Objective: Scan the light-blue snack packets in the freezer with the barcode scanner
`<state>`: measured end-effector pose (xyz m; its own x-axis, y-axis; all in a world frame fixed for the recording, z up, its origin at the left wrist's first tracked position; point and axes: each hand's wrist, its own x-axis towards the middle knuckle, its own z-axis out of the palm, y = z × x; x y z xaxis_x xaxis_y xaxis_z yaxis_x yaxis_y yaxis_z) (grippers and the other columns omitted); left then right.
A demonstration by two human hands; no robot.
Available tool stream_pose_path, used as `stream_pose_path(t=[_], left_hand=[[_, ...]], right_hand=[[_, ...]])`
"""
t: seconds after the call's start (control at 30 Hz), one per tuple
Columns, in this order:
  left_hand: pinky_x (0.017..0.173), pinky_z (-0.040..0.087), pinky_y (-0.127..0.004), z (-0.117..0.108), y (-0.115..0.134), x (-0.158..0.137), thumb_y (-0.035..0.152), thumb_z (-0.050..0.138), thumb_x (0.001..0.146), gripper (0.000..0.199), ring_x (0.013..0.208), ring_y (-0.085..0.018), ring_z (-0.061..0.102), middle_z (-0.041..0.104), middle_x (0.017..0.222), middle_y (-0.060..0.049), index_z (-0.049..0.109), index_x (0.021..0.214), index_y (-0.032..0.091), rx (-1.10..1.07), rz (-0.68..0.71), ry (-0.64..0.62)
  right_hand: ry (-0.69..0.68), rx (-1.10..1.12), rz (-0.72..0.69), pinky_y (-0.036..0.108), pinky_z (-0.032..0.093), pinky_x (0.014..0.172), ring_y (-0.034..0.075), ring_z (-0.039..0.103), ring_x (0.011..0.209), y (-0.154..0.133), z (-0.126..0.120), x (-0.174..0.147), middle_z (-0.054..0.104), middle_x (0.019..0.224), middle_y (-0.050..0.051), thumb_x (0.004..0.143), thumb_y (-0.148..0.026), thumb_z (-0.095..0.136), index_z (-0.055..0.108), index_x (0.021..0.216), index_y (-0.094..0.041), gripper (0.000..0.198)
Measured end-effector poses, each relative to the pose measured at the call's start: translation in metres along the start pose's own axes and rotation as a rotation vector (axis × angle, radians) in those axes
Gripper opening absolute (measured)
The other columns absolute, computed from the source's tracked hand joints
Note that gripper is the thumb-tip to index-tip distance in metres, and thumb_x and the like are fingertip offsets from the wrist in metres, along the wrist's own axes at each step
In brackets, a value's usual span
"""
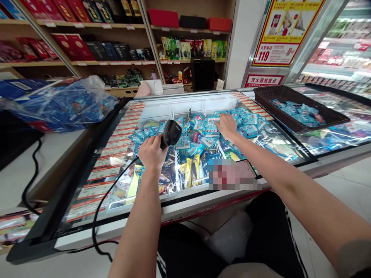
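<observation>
My left hand [152,153] is wrapped round the handle of a black barcode scanner [172,133], whose head is tilted over the glass-topped freezer. A black cable runs from it down past my forearm. Small blue packets [211,143] with printed barcodes lie spread in a loose layer on the glass. Among them rests my right hand [227,125], thumb and forefinger apart, fingertips touching the packets at the far side. Its fingertips partly cover the packets beneath. A phone [246,169], partly blurred out, lies near the freezer's front edge below my right forearm.
On the right, a dark brown basket [261,94] holds more blue packets. A clear plastic bag of blue packages [78,102] sits at left. Ice-cream wrappers [188,172] show beneath the glass. Stocked shelves [116,26] stand behind. The scanner cable [97,220] loops over the front edge.
</observation>
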<state>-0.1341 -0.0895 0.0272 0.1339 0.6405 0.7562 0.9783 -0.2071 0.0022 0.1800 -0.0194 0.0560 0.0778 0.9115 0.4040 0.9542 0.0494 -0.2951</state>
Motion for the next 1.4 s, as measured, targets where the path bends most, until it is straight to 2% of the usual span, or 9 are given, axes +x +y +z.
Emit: stream_pose_path(t=[0.13, 0.23, 0.4, 0.53, 0.73, 0.87, 1.1, 1.23, 1.4], left_hand=[[0.068, 0.035, -0.033, 0.0, -0.003, -0.001, 0.031, 0.056, 0.08, 0.027, 0.086, -0.026, 0.06, 0.067, 0.087, -0.008, 0.063, 0.104, 0.022, 0.007, -0.01, -0.008], [0.068, 0.035, -0.033, 0.002, -0.003, 0.0, 0.032, 0.056, 0.08, 0.027, 0.087, -0.026, 0.06, 0.067, 0.088, -0.009, 0.063, 0.104, 0.022, 0.006, -0.018, -0.01], [0.068, 0.036, -0.033, 0.003, -0.004, -0.001, 0.032, 0.056, 0.081, 0.027, 0.087, -0.026, 0.06, 0.067, 0.089, -0.009, 0.063, 0.105, 0.022, 0.001, -0.037, -0.003], [0.069, 0.036, -0.034, 0.001, -0.006, -0.002, 0.031, 0.055, 0.081, 0.027, 0.087, -0.026, 0.06, 0.067, 0.09, -0.009, 0.062, 0.105, 0.022, -0.012, -0.051, -0.01], [0.071, 0.037, -0.034, 0.002, -0.008, -0.002, 0.035, 0.053, 0.083, 0.03, 0.091, -0.026, 0.06, 0.067, 0.091, -0.008, 0.062, 0.108, 0.022, -0.03, -0.102, -0.037], [0.072, 0.036, -0.033, 0.004, -0.009, -0.003, 0.035, 0.054, 0.083, 0.031, 0.092, -0.026, 0.059, 0.066, 0.09, -0.008, 0.062, 0.109, 0.021, -0.022, -0.145, -0.056], [0.071, 0.035, -0.034, 0.005, -0.009, -0.003, 0.037, 0.053, 0.083, 0.029, 0.09, -0.025, 0.058, 0.066, 0.088, -0.007, 0.063, 0.106, 0.022, -0.002, -0.122, -0.056], [0.07, 0.034, -0.033, 0.007, -0.009, -0.002, 0.037, 0.053, 0.084, 0.027, 0.088, -0.025, 0.059, 0.065, 0.085, -0.006, 0.063, 0.105, 0.022, 0.011, -0.106, -0.042], [0.07, 0.034, -0.033, 0.007, -0.008, -0.002, 0.035, 0.052, 0.084, 0.028, 0.088, -0.025, 0.059, 0.066, 0.087, -0.007, 0.063, 0.106, 0.021, -0.002, -0.065, -0.026]], right_hand=[[0.082, -0.049, 0.002, 0.047, 0.042, 0.086, 0.035, 0.044, 0.114, 0.006, -0.002, 0.002, 0.057, 0.113, 0.023, 0.088, -0.014, 0.045, 0.062, 0.112, -0.007, 0.03], [0.089, -0.051, -0.194, 0.048, 0.038, 0.091, 0.033, 0.044, 0.113, -0.002, -0.004, 0.002, 0.057, 0.113, 0.02, 0.09, -0.011, 0.036, 0.064, 0.111, -0.009, 0.035], [-0.1, 0.02, -0.503, 0.044, 0.036, 0.095, 0.03, 0.049, 0.11, -0.039, 0.007, 0.005, 0.061, 0.115, 0.015, 0.092, -0.021, 0.042, 0.065, 0.114, -0.014, 0.032], [-0.238, 0.057, -0.604, 0.041, 0.036, 0.096, 0.029, 0.053, 0.11, -0.07, 0.031, 0.012, 0.063, 0.117, 0.016, 0.093, -0.028, 0.044, 0.06, 0.122, -0.012, 0.037], [-0.286, 0.074, -0.366, 0.046, 0.037, 0.096, 0.035, 0.049, 0.117, -0.104, 0.064, 0.015, 0.062, 0.114, 0.022, 0.089, -0.066, 0.033, 0.066, 0.109, -0.011, 0.067], [-0.278, 0.043, -0.273, 0.049, 0.035, 0.098, 0.038, 0.041, 0.124, -0.114, 0.076, 0.019, 0.057, 0.122, 0.023, 0.078, -0.075, 0.044, 0.068, 0.105, -0.012, 0.073], [-0.324, 0.183, -0.209, 0.038, 0.038, 0.098, 0.028, 0.054, 0.113, -0.104, 0.082, 0.04, 0.065, 0.111, 0.011, 0.066, -0.046, 0.077, 0.066, 0.106, -0.015, 0.051], [-0.269, 0.302, -0.137, 0.036, 0.044, 0.088, 0.024, 0.059, 0.103, -0.097, 0.076, 0.039, 0.065, 0.111, 0.008, 0.073, -0.033, 0.071, 0.06, 0.111, -0.016, 0.042], [-0.145, 0.502, -0.141, 0.038, 0.044, 0.088, 0.024, 0.059, 0.101, -0.075, 0.062, 0.038, 0.065, 0.108, 0.008, 0.077, -0.024, 0.062, 0.06, 0.105, -0.017, 0.029]])
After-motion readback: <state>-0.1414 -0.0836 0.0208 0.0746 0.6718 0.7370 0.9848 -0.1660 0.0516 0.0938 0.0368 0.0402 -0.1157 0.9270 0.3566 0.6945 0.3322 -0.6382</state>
